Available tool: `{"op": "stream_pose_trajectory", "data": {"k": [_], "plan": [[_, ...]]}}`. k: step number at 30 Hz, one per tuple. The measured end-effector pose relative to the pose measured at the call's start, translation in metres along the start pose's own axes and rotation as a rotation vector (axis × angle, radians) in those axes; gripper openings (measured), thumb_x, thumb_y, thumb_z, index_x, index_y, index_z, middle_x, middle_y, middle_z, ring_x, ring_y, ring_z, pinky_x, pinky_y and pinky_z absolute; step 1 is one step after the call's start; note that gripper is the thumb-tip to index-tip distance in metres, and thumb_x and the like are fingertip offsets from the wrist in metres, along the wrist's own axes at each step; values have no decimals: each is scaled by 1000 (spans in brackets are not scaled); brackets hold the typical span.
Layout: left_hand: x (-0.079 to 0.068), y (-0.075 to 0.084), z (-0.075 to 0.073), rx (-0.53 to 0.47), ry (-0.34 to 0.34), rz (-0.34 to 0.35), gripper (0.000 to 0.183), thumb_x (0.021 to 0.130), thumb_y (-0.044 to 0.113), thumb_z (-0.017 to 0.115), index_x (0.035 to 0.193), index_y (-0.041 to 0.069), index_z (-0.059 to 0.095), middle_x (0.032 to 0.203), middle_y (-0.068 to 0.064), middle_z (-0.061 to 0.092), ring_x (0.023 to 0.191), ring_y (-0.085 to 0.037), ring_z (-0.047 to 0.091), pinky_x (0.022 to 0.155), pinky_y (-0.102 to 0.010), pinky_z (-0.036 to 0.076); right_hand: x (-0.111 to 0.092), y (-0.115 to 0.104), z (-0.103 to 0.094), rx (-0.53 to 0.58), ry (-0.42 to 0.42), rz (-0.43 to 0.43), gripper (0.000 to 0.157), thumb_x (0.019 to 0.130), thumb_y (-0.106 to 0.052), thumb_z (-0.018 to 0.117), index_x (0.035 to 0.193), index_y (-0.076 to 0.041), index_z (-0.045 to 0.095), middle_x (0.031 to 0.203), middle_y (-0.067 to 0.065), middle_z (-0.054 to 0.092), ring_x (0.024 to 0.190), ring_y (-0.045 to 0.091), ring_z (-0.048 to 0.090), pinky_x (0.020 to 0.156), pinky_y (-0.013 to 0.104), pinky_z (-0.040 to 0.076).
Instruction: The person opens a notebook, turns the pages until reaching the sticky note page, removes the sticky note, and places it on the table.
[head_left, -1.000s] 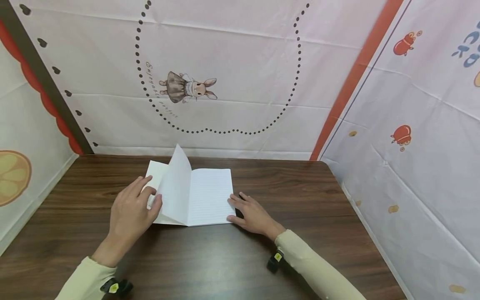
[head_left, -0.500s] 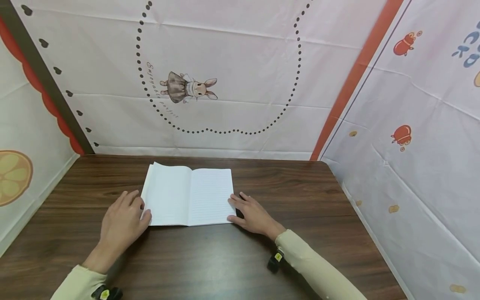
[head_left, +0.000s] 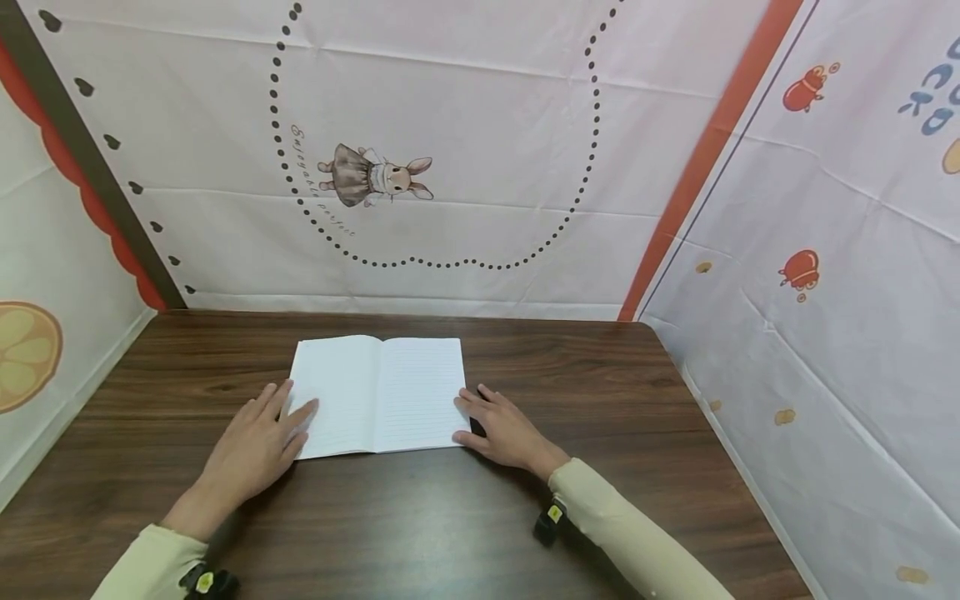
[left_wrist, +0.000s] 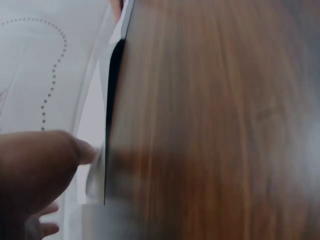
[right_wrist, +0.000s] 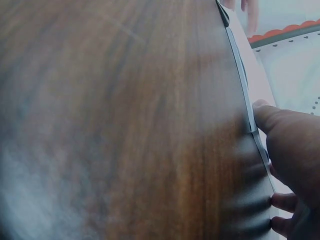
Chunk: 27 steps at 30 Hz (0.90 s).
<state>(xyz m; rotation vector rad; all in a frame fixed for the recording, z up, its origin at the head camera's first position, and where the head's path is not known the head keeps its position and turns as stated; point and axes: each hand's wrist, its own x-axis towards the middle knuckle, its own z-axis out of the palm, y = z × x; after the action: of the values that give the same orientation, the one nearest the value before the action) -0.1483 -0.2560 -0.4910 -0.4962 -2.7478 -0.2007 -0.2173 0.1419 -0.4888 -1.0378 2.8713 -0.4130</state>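
Observation:
An open notebook (head_left: 378, 396) with lined white pages lies spread on the dark wooden table (head_left: 420, 517). At its left edge is my left hand (head_left: 251, 442), fingers extended, thumb and fingertips touching the left page. The left wrist view shows the thumb (left_wrist: 86, 151) against the page near the notebook's lower edge. My right hand (head_left: 506, 429) rests at the right edge, its fingers relaxed and touching the right page's border. From the right wrist, the thumb (right_wrist: 262, 106) is seen on the page, with other fingertips (right_wrist: 281, 201) by the side edge.
White printed cloth (head_left: 480, 167) stands behind the table, with a rabbit drawing (head_left: 371, 175) on it. More cloth hangs along the right side (head_left: 825, 333) and the left side (head_left: 45, 242). Dark wrist cameras (head_left: 551, 521) sit on both sleeves.
A raised page has come down to the left and now lies flat. My left hand moved left with it, then spread its fingers on the left page. The right hand stayed put.

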Motion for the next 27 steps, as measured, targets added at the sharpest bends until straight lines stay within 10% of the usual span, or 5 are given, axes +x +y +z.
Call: {"op": "stream_pose_trajectory", "data": {"k": [7, 27], "plan": [[-6, -10, 3, -115, -197, 41, 59, 101, 45, 62, 148, 10, 55, 153, -31, 43, 141, -56, 37, 108, -74, 33, -1, 2, 1, -12, -3, -2, 69, 102, -56, 53, 156, -13, 44, 162, 5, 39, 153, 33, 30, 123, 51, 27], [-7, -22, -2, -263, -290, -57, 69, 99, 51, 62, 153, 10, 49, 159, -28, 36, 145, -54, 32, 111, -70, 31, 0, 15, -12, 0, -107, -98, 64, 105, -45, 53, 159, -14, 39, 166, 4, 32, 155, 32, 23, 125, 46, 25]]}}
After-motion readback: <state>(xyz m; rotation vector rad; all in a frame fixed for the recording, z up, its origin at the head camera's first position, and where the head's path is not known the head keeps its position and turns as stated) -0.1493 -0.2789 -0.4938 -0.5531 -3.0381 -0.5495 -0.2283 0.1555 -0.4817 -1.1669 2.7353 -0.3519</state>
